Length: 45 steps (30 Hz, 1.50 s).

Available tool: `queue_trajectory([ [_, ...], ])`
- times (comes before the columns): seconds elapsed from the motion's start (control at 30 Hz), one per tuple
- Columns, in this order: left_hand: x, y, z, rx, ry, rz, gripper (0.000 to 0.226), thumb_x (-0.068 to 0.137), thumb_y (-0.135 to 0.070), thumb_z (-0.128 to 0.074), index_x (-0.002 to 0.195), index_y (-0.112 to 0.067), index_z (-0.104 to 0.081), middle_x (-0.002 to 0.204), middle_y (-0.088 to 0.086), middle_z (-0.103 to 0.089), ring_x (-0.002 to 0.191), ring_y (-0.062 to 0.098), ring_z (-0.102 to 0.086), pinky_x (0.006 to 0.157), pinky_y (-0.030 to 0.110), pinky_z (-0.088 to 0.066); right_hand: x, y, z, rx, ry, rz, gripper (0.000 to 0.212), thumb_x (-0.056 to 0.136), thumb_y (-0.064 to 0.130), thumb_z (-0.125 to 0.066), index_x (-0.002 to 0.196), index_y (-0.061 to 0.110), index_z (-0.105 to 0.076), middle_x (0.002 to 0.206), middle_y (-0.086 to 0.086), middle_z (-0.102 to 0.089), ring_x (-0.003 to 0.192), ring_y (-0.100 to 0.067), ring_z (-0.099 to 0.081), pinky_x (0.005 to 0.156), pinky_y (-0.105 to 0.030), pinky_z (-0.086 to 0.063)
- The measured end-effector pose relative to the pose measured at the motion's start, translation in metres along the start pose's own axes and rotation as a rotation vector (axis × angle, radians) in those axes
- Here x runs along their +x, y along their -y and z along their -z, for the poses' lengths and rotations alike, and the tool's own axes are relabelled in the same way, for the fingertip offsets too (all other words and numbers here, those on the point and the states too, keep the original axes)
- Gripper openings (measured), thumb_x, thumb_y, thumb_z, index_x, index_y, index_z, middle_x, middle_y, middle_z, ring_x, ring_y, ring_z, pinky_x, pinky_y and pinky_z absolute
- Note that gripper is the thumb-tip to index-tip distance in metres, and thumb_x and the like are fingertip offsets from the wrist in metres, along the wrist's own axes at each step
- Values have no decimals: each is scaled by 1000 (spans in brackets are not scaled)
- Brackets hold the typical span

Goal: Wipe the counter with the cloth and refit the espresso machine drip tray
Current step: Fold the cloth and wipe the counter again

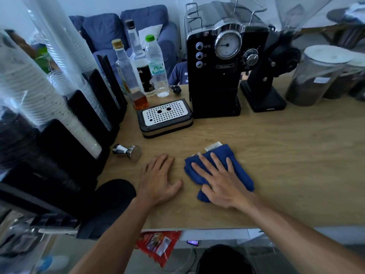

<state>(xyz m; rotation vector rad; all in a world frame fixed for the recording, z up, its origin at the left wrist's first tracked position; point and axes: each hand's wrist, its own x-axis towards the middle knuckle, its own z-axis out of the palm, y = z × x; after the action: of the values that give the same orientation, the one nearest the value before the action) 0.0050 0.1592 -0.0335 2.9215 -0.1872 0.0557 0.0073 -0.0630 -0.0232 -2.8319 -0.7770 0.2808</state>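
While the right hand (219, 180) lies flat with fingers spread wide on the folded blue cloth (243, 176), pressing it to the wooden counter (296, 155), the wiping step looks to be the one in hand. The left hand (158, 180) rests palm-down on the bare wood just beside the cloth, fingers relaxed and holding nothing; it seems to be bracing the person.

The drip tray (165, 117) is not yet refitted. It sits on the counter beyond the left hand, further from the person, its perforated grille facing up. Its far right corner comes right up to the base of the espresso machine (215, 76), which stands beyond the right hand. Whether the two touch I cannot tell.

By my reckoning, the next move calls for sweeping the cloth across the open wood to the right of the right hand and ahead of it. After that the tray needs lifting, probably with both hands, and sliding level into the recess at the foot of the machine.

Counting what stands about: one cloth, one drip tray, one espresso machine. One steel tamper (128, 152) lies on its side just beyond the left hand and to its left. One grinder (264, 84) stands to the right of the machine, and three bottles (156, 70) are grouped beyond the tray.
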Motion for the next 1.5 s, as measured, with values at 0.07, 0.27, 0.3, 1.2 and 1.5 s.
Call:
queue_trajectory([
  [0.07, -1, -2, 2, 10, 9, 16, 88, 67, -68, -28, 146, -28, -31, 155, -4, -27, 141, 18, -23, 112, 40, -17, -21, 4, -5, -9, -22, 4, 68, 82, 49, -12, 148, 38, -2, 157, 9, 15, 144, -24, 14, 112, -58, 7],
  [0.27, -6, -4, 2, 34, -7, 28, 81, 73, -67, -36, 143, -26, -36, 150, -3, -36, 136, 20, -31, 110, 41, -24, -66, 20, -21, -73, -62, -48, 67, 84, 46, -33, 148, 29, -23, 158, -1, -14, 143, -33, -16, 112, -59, -5],
  [0.3, -7, -2, 2, 32, -9, 29, 83, 72, -68, -35, 143, -24, -36, 148, -2, -37, 135, 20, -32, 110, 41, -25, -70, 23, -25, -80, -71, -67, 67, 83, 46, -37, 146, 27, -28, 156, -3, -22, 141, -34, -24, 111, -59, -10],
  [1.2, -14, 22, 5, -42, -3, 77, 91, 71, -72, -41, 148, -26, -26, 156, -3, -23, 143, 13, -16, 117, 43, -14, 121, 44, 14, 469, -176, -439, 55, 96, 36, -21, 150, 25, -15, 159, 1, -4, 144, -25, 15, 109, -56, 17],
  [1.5, -10, 27, 8, -41, 39, 80, 91, 67, -71, -39, 147, -28, -25, 153, -6, -23, 142, 12, -14, 116, 38, -8, 100, 29, 3, 12, 14, -67, 59, 96, 41, -21, 149, 33, 3, 158, 4, 13, 143, -26, 21, 111, -59, 14],
])
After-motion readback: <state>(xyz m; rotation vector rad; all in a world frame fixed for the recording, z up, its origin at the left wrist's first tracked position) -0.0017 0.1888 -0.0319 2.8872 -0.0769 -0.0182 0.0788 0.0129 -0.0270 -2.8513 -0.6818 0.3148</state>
